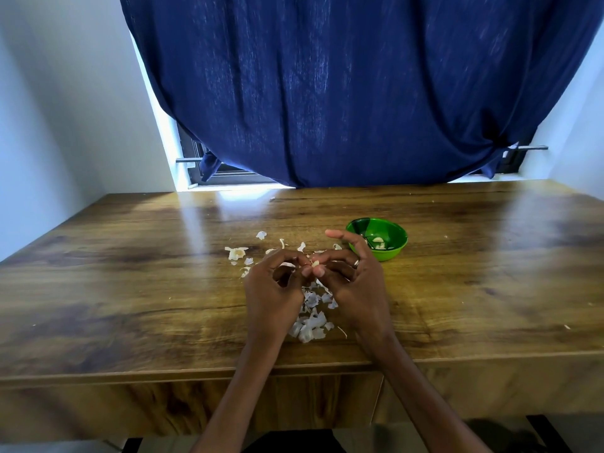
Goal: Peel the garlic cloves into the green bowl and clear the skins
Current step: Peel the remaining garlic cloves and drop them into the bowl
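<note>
Dark blue curtain [343, 93] hangs over the window behind our wooden surface [130, 273], with pale walls on either side. We take the green bowl [379, 238] as our landmark; it stands on the surface and holds a few peeled cloves [379, 242].

From the head view, we hold both hands together just left of the bowl and a little nearer to us. Our left hand [274, 289] has its fingers curled inward, fingertips meeting those of the other hand. Our right hand [356, 282] pinches a small garlic clove [315, 264] between thumb and curled fingers, while its index finger sticks out straight, its tip near the bowl's left rim. A ring [356, 263] shows on one finger of that hand. Both hands close on the clove, which sits between the fingertips, above the surface and outside the bowl.

Loose white skins [310, 325] lie heaped on the surface nearer to us than the bowl, below and between our wrists. More scraps [261, 236] are scattered left of the bowl, beyond our fingers, and a larger papery piece [236, 253] rests farthest left of the bowl.
</note>
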A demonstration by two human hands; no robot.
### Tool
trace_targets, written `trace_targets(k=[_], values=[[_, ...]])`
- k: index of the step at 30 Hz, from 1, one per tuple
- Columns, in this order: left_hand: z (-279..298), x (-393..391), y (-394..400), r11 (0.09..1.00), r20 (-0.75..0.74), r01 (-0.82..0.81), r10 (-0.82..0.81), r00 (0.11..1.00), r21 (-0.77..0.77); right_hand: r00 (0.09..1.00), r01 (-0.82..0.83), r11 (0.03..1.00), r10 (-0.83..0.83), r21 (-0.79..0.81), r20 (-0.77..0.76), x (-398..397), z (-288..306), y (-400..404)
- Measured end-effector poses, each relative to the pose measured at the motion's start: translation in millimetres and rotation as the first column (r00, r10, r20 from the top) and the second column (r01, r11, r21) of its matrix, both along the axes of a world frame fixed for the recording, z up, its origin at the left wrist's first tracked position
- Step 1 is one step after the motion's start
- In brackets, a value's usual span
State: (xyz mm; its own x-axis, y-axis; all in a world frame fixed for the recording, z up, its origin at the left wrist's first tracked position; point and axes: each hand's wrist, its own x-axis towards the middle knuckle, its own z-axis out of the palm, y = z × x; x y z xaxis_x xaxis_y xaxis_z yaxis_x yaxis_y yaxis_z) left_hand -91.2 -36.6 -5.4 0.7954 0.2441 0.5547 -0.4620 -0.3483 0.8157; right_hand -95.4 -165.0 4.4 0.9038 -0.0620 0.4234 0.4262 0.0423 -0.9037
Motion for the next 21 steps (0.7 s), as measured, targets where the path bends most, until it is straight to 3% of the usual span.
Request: trace_targets(k=[7, 13, 21], values=[[-0.5, 2.8, -1.7, 0.991, -0.078, 0.122, -0.118, 0.990, 0.047, 0.999, -0.029, 1.000, 0.029, 0.003, -0.045, 0.5, -3.1, -2.3], [-2.7, 2.0, -2.9, 0.997, -0.021, 0.075, -0.075, 0.997, 0.019, 0.998, -0.047, 0.999, 0.047, 0.016, -0.047, 0.9, -2.7, -1.0], [-2.3, 0.9, -3.5, 0.985, 0.092, -0.002, -0.014, 0.996, 0.171, 0.996, -0.058, 0.998, 0.060, 0.034, -0.063, -0.5, -1.7, -2.1]])
